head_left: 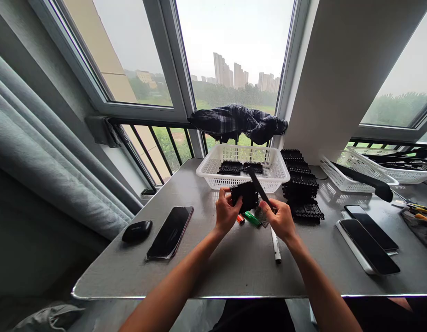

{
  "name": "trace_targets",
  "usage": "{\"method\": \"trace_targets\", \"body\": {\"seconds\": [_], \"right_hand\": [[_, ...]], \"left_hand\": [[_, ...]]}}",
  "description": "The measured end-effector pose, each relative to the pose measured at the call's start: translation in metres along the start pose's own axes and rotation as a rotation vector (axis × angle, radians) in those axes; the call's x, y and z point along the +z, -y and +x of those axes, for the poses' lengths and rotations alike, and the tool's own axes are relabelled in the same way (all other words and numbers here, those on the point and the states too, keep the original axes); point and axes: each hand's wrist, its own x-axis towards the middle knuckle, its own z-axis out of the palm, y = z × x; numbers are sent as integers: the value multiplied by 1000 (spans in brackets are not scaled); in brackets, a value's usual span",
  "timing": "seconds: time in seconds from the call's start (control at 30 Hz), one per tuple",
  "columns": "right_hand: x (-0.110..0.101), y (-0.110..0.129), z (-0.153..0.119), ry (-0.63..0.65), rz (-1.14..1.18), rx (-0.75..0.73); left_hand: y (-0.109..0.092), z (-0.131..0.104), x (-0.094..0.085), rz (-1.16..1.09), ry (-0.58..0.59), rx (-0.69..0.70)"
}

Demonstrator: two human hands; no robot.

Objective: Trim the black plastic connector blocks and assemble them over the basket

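Note:
My left hand (pixel 227 210) grips a flat black plastic part (pixel 246 197) with notched edges, held above the table in front of the white basket. My right hand (pixel 279 219) is closed around the lower end of a long, flat, dark file-like bar (pixel 257 184). The bar slants up to the left, close to the part's right edge; whether they touch I cannot tell. On the table below the hands lie a green lighter-like object (pixel 252 219), an orange-red one (pixel 240 219) and a white tube (pixel 276 246). More black parts (pixel 230 167) lie inside the white basket (pixel 242 184).
Stacked black parts (pixel 301 184) stand right of the basket. To the left lie a phone (pixel 170 233) and a black mouse-like case (pixel 137 231). Two more phones (pixel 368 246) lie at right. Behind them, a white basket (pixel 351 177) carries a long black piece (pixel 363 179).

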Motion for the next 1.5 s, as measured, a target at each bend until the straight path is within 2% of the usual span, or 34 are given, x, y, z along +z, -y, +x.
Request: {"method": "trace_targets", "body": {"seconds": [0.1, 0.2, 0.3, 0.47, 0.63, 0.8, 0.9, 1.1, 1.23, 1.37, 1.5], "right_hand": [[-3, 5, 0, -191, -82, 9], [-3, 4, 1, -280, -78, 43], [-4, 3, 2, -303, -78, 48], [-4, 2, 2, -327, -84, 38], [-3, -2, 4, -342, -79, 42], [-3, -3, 4, -322, -67, 51], [-3, -2, 3, -304, -59, 45], [-2, -4, 3, -259, -68, 42], [1, -10, 4, -162, -28, 100], [4, -13, 5, -28, 66, 119], [1, -12, 7, -64, 108, 86]], "left_hand": [[-3, -3, 0, 1, 28, 21], [-3, -5, 0, 41, 118, 67], [-1, -7, -1, 171, 201, 180], [4, -8, -2, 328, 324, 457], [8, -7, -4, 381, 407, 556], [9, -8, -4, 369, 379, 474], [6, -11, -2, 299, 318, 410], [-2, -6, 0, 39, 29, 156], [3, 8, -2, -161, -74, 46], [9, 14, -2, -317, -123, -104], [7, 14, -2, -389, -84, -230]]}}
